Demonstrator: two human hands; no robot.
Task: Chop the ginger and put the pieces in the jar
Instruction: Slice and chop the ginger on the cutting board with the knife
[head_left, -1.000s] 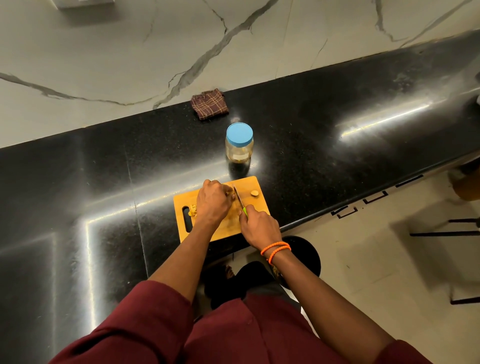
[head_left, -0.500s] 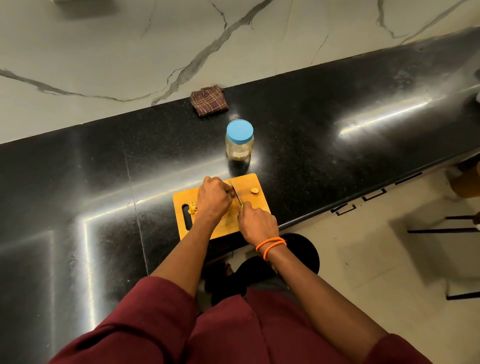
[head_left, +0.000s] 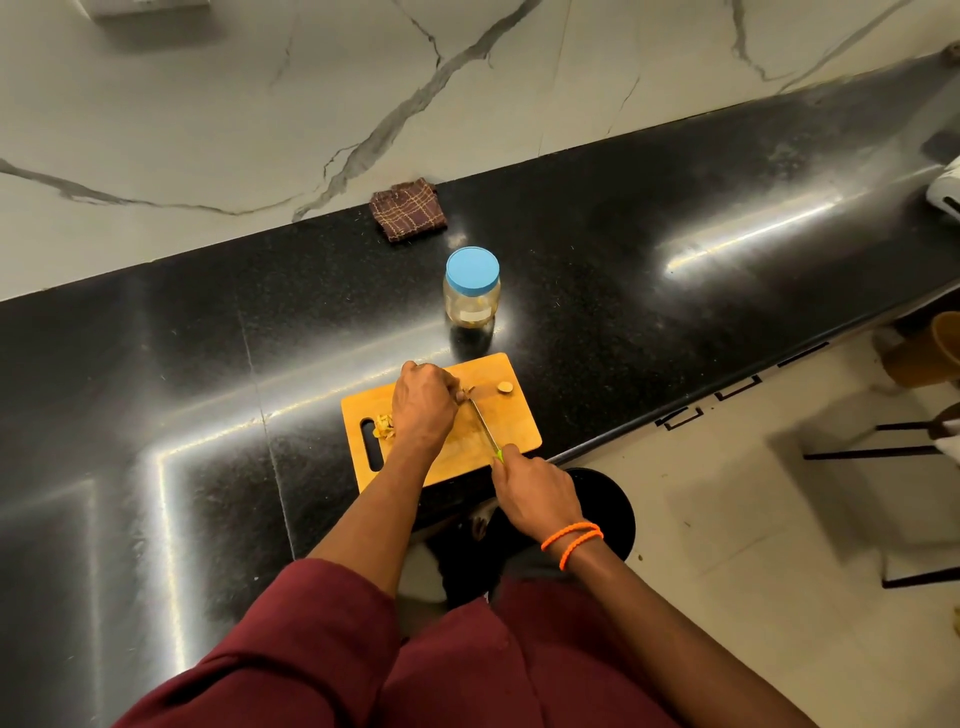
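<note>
Board (head_left: 511, 423) at counter edge (head_left: 675, 415), knife (head_left: 483, 423) in right hand (head_left: 535, 491).

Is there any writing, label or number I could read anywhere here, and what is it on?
No text can be read.
The jar has a pale label, too small and blurred to read.
The board, knife and cloth show no writing.
</note>
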